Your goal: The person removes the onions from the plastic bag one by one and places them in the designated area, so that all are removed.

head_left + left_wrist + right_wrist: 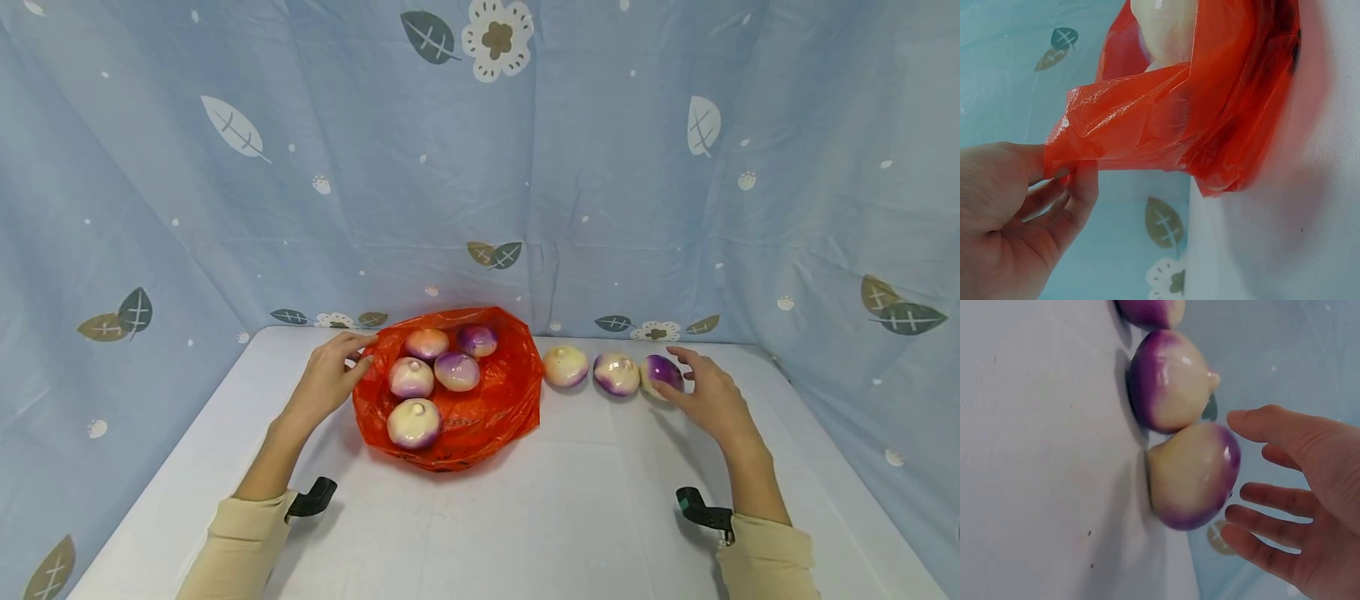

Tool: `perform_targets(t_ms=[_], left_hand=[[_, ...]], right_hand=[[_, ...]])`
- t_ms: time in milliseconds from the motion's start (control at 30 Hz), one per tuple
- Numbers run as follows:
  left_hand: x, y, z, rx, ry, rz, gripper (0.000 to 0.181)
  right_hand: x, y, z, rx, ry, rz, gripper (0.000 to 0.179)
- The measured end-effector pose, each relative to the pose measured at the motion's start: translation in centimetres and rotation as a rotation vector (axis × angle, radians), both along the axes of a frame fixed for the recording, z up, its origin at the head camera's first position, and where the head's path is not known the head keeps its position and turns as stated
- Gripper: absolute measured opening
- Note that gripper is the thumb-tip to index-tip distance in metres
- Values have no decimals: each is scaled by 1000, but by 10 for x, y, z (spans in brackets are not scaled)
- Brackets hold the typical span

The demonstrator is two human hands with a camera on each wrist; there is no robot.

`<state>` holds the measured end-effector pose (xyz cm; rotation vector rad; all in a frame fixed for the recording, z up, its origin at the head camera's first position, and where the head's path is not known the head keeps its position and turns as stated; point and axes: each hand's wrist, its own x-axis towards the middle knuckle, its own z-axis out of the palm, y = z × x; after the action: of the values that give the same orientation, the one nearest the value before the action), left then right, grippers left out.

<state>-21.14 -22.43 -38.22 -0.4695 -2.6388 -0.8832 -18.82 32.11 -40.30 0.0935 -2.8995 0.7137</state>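
Note:
A red plastic bag (487, 417) lies spread wide, with several glossy purple-and-white turnips in it, one of them a turnip (414, 423) at its front. My left hand (330, 375) pinches the bag's left rim between thumb and fingers; in the left wrist view the film (1129, 125) stretches out from the fingertips. To the right of the bag, three turnips stand in a row. Around the rightmost turnip (662, 377) my right hand (708, 392) has its fingers spread. The right wrist view shows that turnip (1194, 478) beside the fingertips, not gripped.
The other two turnips in the row are a pale one (566, 367) close to the bag's right edge and a middle one (617, 373). A white-covered table (525, 533) carries everything. Behind it hangs a blue curtain (600, 167) with leaves and flowers.

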Motion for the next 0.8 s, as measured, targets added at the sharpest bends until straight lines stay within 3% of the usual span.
perform_targets(t_ms=[367, 800], left_hand=[[1, 0, 0, 1, -5, 0, 33], [2, 1, 1, 0, -12, -1, 33]], right_hand=[[6, -29, 18, 10, 142, 60, 61], [6, -59, 20, 58, 100, 113, 64]])
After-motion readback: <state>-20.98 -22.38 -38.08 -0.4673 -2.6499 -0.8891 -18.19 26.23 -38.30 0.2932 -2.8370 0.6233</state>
